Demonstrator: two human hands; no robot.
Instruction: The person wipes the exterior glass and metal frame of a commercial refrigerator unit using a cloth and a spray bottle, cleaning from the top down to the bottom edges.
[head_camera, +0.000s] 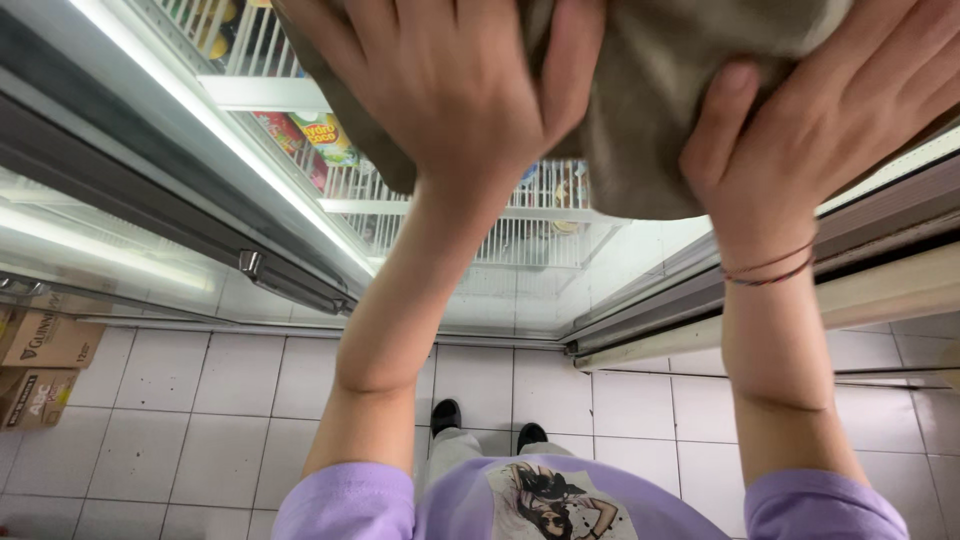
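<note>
Gripping cloth (650, 90), both hands closed

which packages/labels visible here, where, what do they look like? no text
Two brown cardboard boxes: stacked on the white tiled floor at far left, dark print on their sides.
Red and green snack packets: on a white wire shelf inside the glass-door cooler, upper left, partly hidden by the left hand.
Yellow items: shelf above, too cropped to identify.
No signs or screens.

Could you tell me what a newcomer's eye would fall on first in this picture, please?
Both hands, left hand and right hand, grip an olive-brown cloth at the top of the view. Behind it stands an open glass-doored fridge with white wire shelves. Cardboard boxes sit on the white tiled floor at left.
</note>
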